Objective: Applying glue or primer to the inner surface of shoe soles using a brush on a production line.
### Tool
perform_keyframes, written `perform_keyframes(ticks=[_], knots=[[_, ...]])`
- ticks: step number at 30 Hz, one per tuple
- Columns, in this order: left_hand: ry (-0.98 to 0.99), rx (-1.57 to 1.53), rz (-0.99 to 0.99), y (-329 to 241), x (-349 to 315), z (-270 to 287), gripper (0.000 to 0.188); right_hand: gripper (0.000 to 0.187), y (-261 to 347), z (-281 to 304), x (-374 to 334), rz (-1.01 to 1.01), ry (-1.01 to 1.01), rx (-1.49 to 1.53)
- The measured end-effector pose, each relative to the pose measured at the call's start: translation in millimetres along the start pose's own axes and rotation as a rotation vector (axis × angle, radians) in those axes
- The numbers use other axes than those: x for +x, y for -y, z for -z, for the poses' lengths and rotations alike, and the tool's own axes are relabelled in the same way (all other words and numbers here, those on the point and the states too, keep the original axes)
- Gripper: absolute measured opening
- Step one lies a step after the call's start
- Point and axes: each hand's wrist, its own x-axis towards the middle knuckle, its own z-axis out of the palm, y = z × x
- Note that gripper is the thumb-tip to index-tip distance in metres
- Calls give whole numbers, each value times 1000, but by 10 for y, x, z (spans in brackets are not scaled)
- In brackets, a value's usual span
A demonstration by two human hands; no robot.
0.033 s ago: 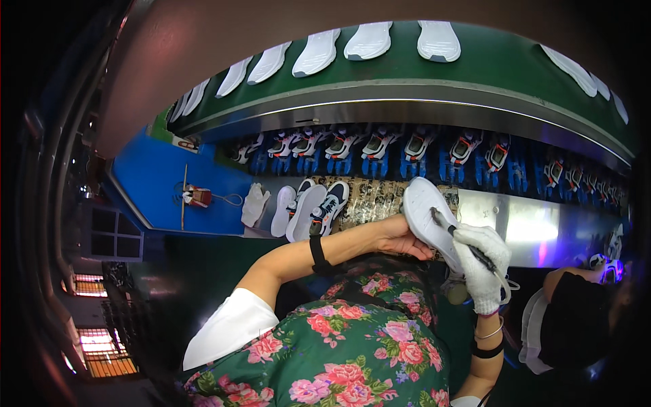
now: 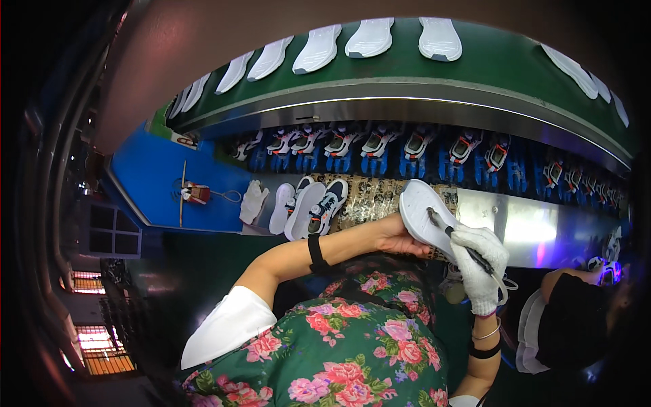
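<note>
While the left hand [image 2: 399, 235] has fingers clamped on a white sole [image 2: 416, 203] over the near edge of the bench [image 2: 366, 210], the gloved right hand's fingers [image 2: 468, 237] grip a brush [image 2: 442, 223] against it: brushing seems underway, unfinished

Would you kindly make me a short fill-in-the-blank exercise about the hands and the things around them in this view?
1. The bare left hand supports a sole coloured ____.
2. The right hand wears a white ____.
3. That hand grips a dark brush-like tool, its tip directed at the ____.
4. The row of soles at the top lies on a surface coloured ____.

Missing words: white; glove; sole; green.
</note>
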Motion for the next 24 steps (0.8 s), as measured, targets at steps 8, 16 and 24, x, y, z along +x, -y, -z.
perform_keyframes(ticks=[8,16,24], knots=[[-290,150,-333,370,253,-612,67,19,-27,24,-110,40,-156,-12],[-103,82,-241,630,630,-759,73,21,58,225,39,214,-344,-112],[-366,413,-269,675,639,-654,65,35,217,262,154,375,-268,-471]])
